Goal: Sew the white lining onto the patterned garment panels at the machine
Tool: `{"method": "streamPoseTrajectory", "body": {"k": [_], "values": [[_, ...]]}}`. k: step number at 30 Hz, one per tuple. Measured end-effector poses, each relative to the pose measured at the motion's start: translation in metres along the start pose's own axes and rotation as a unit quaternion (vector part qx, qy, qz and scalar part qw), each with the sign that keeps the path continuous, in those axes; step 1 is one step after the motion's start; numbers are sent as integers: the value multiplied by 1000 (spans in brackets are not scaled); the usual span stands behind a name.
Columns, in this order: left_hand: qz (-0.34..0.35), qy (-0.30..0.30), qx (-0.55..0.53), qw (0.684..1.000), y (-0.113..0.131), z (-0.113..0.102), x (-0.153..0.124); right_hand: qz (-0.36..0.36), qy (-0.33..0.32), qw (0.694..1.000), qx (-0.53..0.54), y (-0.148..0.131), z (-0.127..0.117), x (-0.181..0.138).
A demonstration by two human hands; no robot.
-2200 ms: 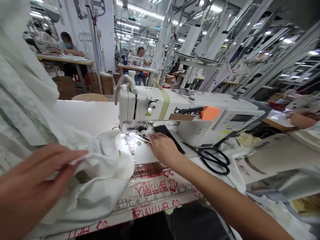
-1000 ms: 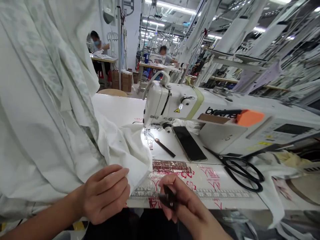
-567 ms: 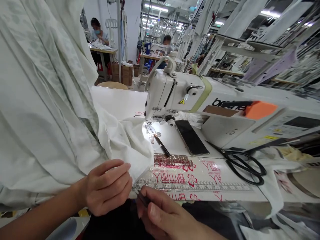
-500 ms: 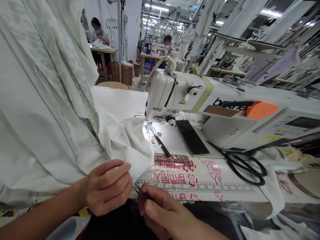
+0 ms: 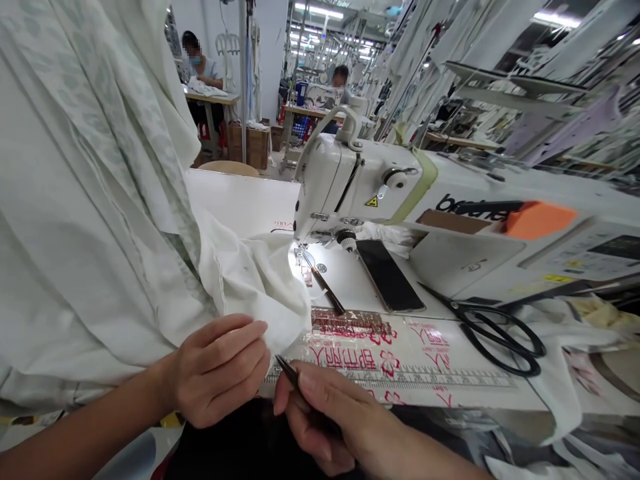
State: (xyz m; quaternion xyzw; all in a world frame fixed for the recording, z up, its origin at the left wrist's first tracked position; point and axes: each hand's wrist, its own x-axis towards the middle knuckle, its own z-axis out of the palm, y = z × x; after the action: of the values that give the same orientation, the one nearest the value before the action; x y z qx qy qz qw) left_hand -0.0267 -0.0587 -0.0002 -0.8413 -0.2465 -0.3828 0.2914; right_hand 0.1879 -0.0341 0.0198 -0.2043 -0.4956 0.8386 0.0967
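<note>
Left hand (image 5: 220, 370) — fingers curled, pinching the edge of the white garment fabric (image 5: 255, 280); right hand (image 5: 325, 417) clenched on a slim black tool (image 5: 287, 371), tip just beside the cloth edge. Fabric bunched on the white bench (image 5: 240, 200), near the foot of the sewing machine (image 5: 345, 193), its edge reaching a clear red-printed ruler (image 5: 400, 360). Black scissors (image 5: 500, 340) and phone (image 5: 387, 275) lying to the right — well apart from both hands.

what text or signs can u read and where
"brother" on the sewing machine arm, beside an orange block
Yellow warning triangle on the machine head, no words
Red print on clear table film: too blurred to read
Ruler scale numbers: too small
Yellow panel label: too small
</note>
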Motion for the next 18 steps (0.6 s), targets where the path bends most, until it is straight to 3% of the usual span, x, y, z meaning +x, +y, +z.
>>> {"method": "streamPoseTrajectory", "body": {"k": [18], "values": [[10, 3, 7, 1000, 0, 1, -2, 26, -4, 1000, 11, 2, -3, 4]]}}
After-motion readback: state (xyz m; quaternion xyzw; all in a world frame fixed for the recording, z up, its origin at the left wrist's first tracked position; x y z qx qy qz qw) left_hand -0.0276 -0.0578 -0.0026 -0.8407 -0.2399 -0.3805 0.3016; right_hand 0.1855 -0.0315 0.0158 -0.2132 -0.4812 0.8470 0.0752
